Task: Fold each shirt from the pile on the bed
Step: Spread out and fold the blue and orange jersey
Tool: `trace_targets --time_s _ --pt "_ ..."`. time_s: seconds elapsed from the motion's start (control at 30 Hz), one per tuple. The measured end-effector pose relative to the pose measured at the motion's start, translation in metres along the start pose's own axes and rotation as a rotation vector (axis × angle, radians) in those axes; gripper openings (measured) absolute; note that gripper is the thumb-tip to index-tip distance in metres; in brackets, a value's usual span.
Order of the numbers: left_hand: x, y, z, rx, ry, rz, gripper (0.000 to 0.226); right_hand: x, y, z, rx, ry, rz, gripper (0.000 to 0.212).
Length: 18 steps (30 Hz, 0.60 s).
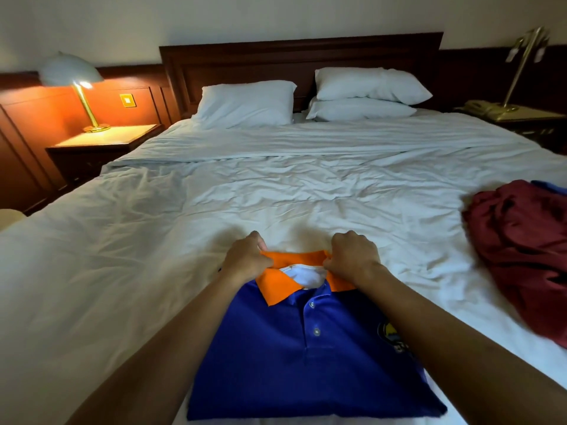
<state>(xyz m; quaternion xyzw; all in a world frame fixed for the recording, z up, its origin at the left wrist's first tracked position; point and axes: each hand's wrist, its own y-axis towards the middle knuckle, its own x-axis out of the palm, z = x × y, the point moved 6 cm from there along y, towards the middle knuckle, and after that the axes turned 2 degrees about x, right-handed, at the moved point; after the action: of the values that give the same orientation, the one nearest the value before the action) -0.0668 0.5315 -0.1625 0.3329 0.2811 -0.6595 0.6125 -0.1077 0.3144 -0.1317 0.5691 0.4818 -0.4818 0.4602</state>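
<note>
Blue polo (294, 360) lay folded near; left hand (247, 259) and right hand (352, 256) pinched its orange collar (277, 286), tidying. Next, probably the red pile (521, 240) at right.

Dim room, warm glow from lit bedside lamp (72, 75), wide-angle edge distortion

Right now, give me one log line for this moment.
stage: blue shirt folded, on bed | left hand: pinches orange collar | right hand: pinches collar | waiting: dark red shirt crumpled, at right
</note>
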Motion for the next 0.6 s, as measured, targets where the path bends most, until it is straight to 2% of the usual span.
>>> trace_targets --time_s 0.07,0.13,0.37,0.43,0.5,0.6 --pt "-0.006 0.0 -0.003 -0.02 -0.043 0.021 0.023 -0.012 0.004 -0.003 -0.023 -0.015 0.004 0.033" --pt "-0.014 0.0 -0.003 -0.006 -0.062 0.047 0.02 -0.02 0.01 0.002 0.005 0.078 0.0 0.03" --pt "-0.021 0.0 -0.006 -0.092 -0.248 -0.019 0.032 -0.013 0.02 0.03 0.224 0.815 -0.254 0.029" --pt "-0.017 0.001 -0.006 -0.119 -0.242 -0.046 0.03 -0.005 0.024 0.03 0.205 0.753 -0.269 0.035" --pt "-0.01 0.003 -0.005 -0.12 -0.236 -0.07 0.012 0.006 0.027 0.027 0.116 0.521 -0.286 0.048" --pt "-0.001 0.008 0.0 -0.054 -0.108 -0.114 0.021 0.024 0.024 0.015 0.019 0.311 -0.32 0.054"
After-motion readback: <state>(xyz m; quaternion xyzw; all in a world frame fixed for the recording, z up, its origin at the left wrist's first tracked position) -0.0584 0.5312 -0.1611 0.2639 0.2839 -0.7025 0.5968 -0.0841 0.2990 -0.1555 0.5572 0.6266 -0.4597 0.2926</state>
